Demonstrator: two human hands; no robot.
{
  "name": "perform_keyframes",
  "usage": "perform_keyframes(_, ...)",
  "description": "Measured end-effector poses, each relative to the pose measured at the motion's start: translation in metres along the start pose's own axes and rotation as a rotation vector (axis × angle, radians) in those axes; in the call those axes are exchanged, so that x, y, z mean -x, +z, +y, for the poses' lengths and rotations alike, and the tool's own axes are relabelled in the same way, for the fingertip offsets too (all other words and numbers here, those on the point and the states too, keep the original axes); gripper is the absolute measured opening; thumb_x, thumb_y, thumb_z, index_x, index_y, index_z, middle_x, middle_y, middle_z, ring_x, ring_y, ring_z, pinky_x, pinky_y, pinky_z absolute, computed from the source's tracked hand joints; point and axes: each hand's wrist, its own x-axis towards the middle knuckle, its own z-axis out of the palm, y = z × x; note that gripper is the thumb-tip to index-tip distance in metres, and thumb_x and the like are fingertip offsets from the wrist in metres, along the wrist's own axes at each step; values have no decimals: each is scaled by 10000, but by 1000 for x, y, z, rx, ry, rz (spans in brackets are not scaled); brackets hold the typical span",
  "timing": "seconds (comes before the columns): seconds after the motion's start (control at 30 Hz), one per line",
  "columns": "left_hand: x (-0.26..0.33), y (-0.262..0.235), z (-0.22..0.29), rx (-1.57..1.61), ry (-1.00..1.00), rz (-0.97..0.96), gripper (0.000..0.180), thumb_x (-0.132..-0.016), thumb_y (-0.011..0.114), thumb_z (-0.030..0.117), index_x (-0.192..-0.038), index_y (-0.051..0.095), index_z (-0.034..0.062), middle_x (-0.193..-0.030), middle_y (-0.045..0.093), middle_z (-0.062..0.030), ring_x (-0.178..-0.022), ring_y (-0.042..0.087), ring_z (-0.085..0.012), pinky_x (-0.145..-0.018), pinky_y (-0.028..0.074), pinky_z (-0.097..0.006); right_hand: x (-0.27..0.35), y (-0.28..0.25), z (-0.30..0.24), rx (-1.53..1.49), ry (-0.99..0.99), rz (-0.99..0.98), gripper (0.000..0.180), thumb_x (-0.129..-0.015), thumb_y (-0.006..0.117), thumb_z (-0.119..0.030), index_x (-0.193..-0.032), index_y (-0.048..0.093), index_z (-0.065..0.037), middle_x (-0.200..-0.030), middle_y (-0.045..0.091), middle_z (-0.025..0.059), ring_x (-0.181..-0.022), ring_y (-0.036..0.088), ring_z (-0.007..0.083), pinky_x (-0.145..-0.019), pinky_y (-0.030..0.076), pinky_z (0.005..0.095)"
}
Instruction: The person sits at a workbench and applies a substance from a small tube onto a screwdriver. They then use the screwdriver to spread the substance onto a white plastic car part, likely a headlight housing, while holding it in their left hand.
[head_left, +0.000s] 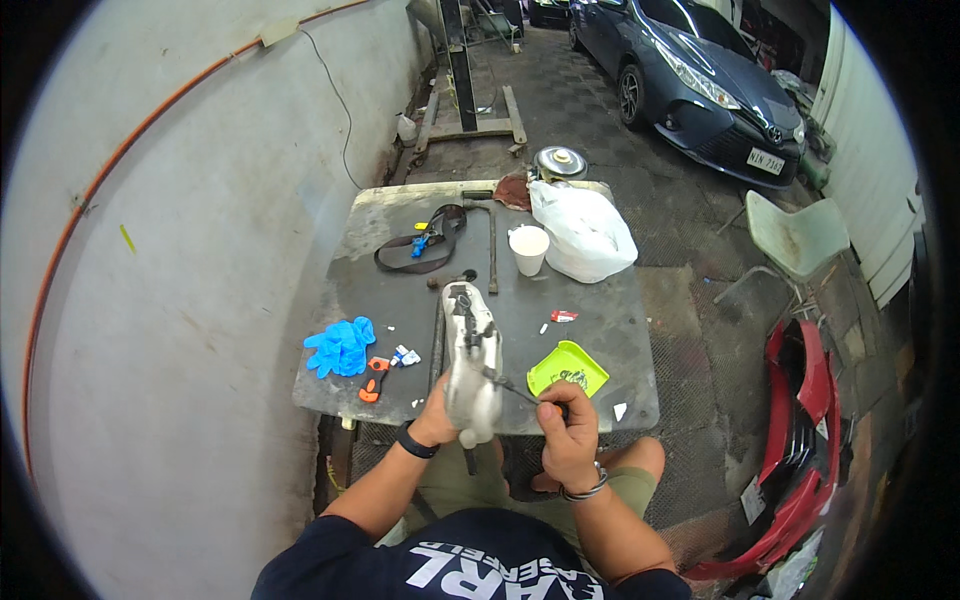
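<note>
My left hand [434, 415] is wrapped round the lower left side of a long whitish piece [475, 395] with dark patches along its upper part. I cannot tell what this piece is. It is held upright over the near edge of the table. Closed in a pinch, my right hand [569, 437] grips the dark handle of a thin tool [516, 389]. The tool's tip reaches left to the whitish piece and seems to touch it; its kind is not clear. Just beyond my right hand lies a lime-green tray [587, 383] with dark smears on it.
On the grey table [620, 330] lie blue gloves [341, 347], an orange-black cutter [374, 380], a strap [400, 267], a metal bar [493, 250], a white cup [528, 250] and a white plastic bag [585, 232]. A red bumper [815, 460] and chair [797, 237] stand right; a car [700, 80] is beyond.
</note>
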Motion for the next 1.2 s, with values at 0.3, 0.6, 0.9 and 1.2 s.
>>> perform_keyframes(0.3,-7,-13,54,-121,2,223,767,-771,912,118,-1426,539,-23,-1323,701,-124,-1195,664,-189,-1045,511,-358,1,-69,-24,9,47,142,169,-1031,689,-181,-1059,655,-17,-861,579,-35,-771,487,63,-706,403,237)
perform_keyframes(0.6,-7,-13,82,-579,78,311,565,-706,804,67,-1233,609,2,-1087,681,-196,-1011,658,-436,-889,523,-457,-9,-83,-79,766,-315,9,125,-890,765,-51,-973,687,-1,-796,657,107,-668,580,222,-616,447,329)
perform_keyframes(0.9,-9,-5,92,-694,102,335,518,-692,760,72,-1184,613,4,-1083,661,-207,-1022,620,-471,-895,496,-491,-17,-72,-85,1052,-522,-58,210,-792,800,14,-966,689,-22,-780,659,109,-637,581,282,-584,454,381)
perform_keyframes(1.2,-12,-6,90,-725,85,324,518,-691,752,69,-1185,613,-1,-1092,664,-209,-1020,625,-468,-888,496,-496,-19,-71,-85,1161,-626,-105,212,-763,829,-6,-939,713,-24,-783,643,89,-632,572,270,-558,440,380)
